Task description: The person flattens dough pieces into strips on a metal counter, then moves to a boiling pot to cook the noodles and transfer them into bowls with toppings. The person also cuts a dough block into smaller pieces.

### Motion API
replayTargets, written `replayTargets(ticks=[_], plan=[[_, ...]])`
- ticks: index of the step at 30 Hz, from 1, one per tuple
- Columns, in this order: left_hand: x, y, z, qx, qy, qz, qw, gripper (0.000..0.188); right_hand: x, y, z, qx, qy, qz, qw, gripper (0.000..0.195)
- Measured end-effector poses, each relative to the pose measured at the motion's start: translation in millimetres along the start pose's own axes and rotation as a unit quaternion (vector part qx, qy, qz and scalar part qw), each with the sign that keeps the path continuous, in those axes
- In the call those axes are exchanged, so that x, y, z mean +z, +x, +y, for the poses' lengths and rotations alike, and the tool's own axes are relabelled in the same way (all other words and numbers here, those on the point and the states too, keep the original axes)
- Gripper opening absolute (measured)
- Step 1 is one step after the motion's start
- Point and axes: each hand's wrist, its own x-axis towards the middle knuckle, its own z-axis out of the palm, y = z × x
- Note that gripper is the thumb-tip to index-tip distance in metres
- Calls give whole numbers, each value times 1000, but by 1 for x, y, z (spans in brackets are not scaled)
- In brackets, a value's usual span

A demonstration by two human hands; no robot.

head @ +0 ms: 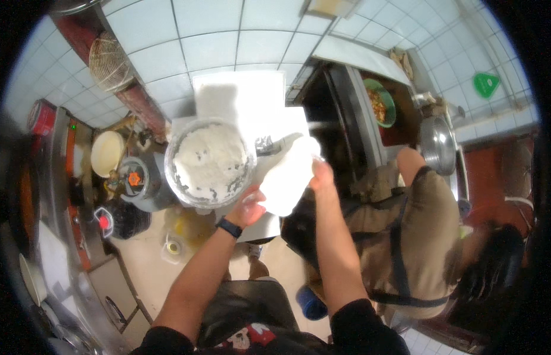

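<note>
A white bag-like object [288, 177] is held aslant between my two hands, so brightly lit that its surface detail is lost. My left hand [248, 209], with a dark band at the wrist, grips its lower left end. At its upper right side, my right hand [322, 176] has hold of it. Just left of it stands a round metal basin [172, 188], holding a white floury mass [208, 153] with grey patches of basin showing through. The basin rests on a white surface [262, 230] against the tiled wall.
A co-worker [417, 248] in a tan top is close on my right. Beyond lies a green bowl of chopped food [382, 104] and a metal pot [437, 144]. A gas cylinder [144, 191] and a dark jug [129, 219] stand left. A blue container [311, 304] sits on the floor.
</note>
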Motion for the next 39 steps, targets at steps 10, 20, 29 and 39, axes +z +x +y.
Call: replayTargets(ticks=[10,20,29,39], plan=[[31,42,-61,75,130,490,859,32,-16,58,-18,-134,-649,222,715,38],[-1,24,-96,81,256,517,813,43,26,65,-35,-168,-727,70,662,40],[54,-45,-15,-27,370,271,888,38,-5,82,-25,-170,-686,7,708,47],[25,-196,100,33,135,240,961,32,99,-90,-47,-88,-313,-116,939,42]])
